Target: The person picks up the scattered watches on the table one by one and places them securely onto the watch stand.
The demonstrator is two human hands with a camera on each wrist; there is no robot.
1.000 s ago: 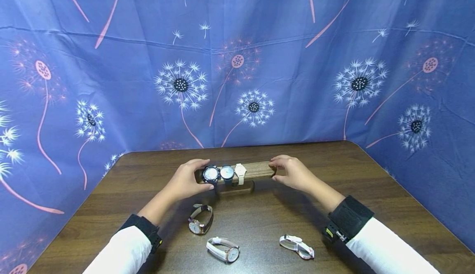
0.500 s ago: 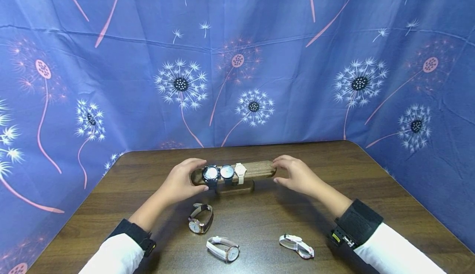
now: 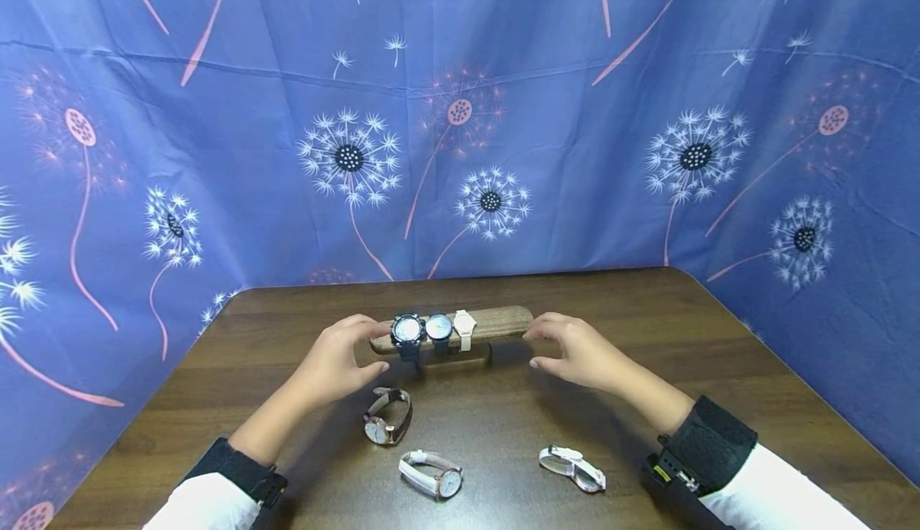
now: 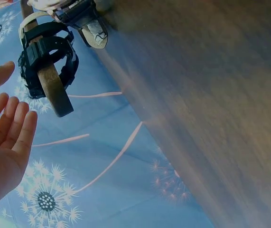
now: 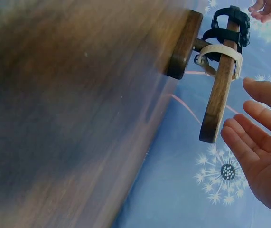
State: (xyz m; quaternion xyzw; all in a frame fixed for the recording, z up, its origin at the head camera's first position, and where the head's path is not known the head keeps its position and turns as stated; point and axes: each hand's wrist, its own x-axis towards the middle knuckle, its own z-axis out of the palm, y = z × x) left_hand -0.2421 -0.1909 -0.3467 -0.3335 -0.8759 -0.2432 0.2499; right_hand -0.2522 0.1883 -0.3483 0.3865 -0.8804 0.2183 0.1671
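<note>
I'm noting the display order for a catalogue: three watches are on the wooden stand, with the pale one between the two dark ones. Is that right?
Not quite. The head view shows the pale watch at the right of the three, with the larger dark watch and the smaller dark watch both to its left. All three are on the wooden stand.

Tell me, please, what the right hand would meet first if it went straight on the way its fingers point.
Most likely the bare end of the wooden bar, just ahead of the right hand, though the depth between them is hard to judge.
</note>
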